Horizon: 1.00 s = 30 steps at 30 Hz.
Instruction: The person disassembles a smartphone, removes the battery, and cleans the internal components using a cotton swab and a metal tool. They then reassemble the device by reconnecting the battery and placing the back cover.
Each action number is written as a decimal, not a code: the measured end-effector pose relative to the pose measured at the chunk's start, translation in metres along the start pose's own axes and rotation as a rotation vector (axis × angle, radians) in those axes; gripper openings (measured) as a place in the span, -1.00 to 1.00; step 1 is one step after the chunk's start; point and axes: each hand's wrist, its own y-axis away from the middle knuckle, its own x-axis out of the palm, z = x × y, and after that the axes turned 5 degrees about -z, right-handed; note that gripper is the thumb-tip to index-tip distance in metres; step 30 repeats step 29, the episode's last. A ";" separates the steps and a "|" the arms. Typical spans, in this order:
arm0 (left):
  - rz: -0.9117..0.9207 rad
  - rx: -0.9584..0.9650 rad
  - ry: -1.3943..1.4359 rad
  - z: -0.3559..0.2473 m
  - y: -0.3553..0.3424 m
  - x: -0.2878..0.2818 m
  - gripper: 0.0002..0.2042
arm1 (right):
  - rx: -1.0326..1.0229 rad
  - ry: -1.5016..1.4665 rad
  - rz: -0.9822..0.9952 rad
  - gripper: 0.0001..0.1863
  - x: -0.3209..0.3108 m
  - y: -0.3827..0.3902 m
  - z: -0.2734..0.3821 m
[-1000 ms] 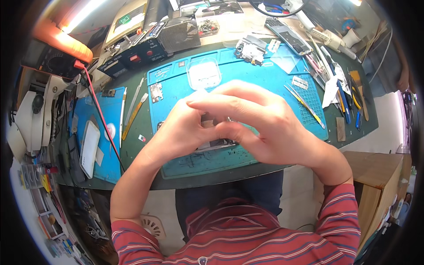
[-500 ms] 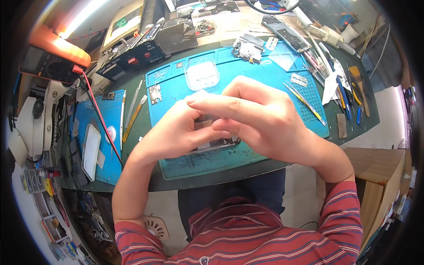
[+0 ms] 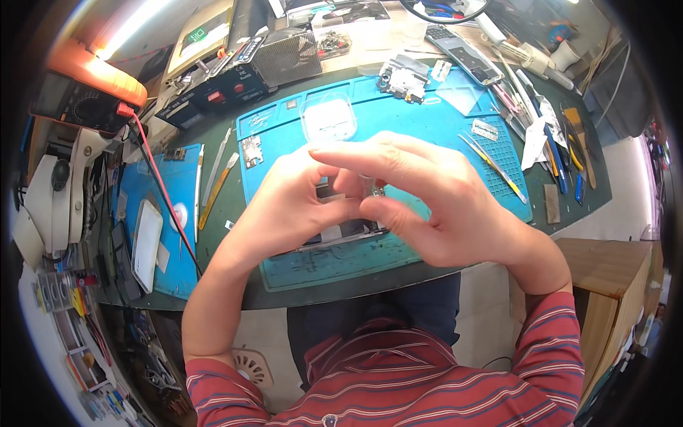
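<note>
Over the middle of the blue mat [image 3: 320,272] my two hands meet, fingertips nearly touching. My left hand [image 3: 284,203] is curled, its thumb pointing right; its other fingertips are mostly hidden. My right hand [image 3: 441,196] arches over from the right, index finger reaching to the left hand and thumb bent beneath. A small clear, shiny piece [image 3: 368,186] shows between the right thumb and fingers, too blurred to name. Beneath both hands lies what looks like an opened phone [image 3: 341,233], dark with a metallic edge, largely covered by them.
A clear plastic box [image 3: 327,117] and a dismantled phone board [image 3: 403,78] sit farther back on the mat. Tweezers [image 3: 498,171] rest at right, near pliers [image 3: 575,149] and a brush [image 3: 583,142]. An orange multimeter [image 3: 89,92] with a red lead stands left.
My right thumb and fingers have parted somewhat, and a small clear piece has come into sight between them. My left hand has barely shifted. The phone stays beneath.
</note>
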 end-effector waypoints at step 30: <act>-0.435 0.457 -0.515 0.033 -0.023 -0.007 -0.87 | -0.040 0.103 0.076 -0.45 -0.023 0.005 -0.003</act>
